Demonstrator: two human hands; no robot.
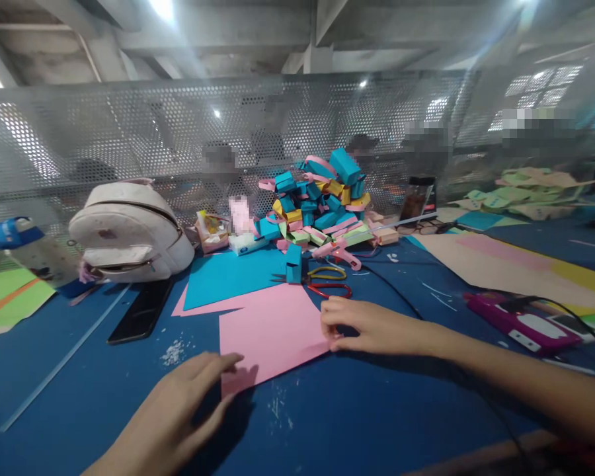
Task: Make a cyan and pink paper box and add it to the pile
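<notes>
A pink sheet of paper [277, 334] lies on the blue table in front of me. My right hand [359, 325] is at its right edge, thumb and fingers pinched on the paper's border. At the lower left corner is my left hand [191, 400], thumb and fingers apart, with the fingertips over the sheet's edge. Just beyond the sheet lie scissors [330, 289] with red and yellow handles. A small folded blue paper box [293, 264] stands over their blades. A larger blue sheet [228, 277] partly overlaps pink paper behind.
A pink glue gun [338, 251] with a black cord lies before a heap of folded paper boxes [322, 198]. At left are a white backpack [133, 228], a black phone [141, 312] and a bottle [37, 254]. A purple device [520, 324] and coloured sheets [506, 264] lie at right.
</notes>
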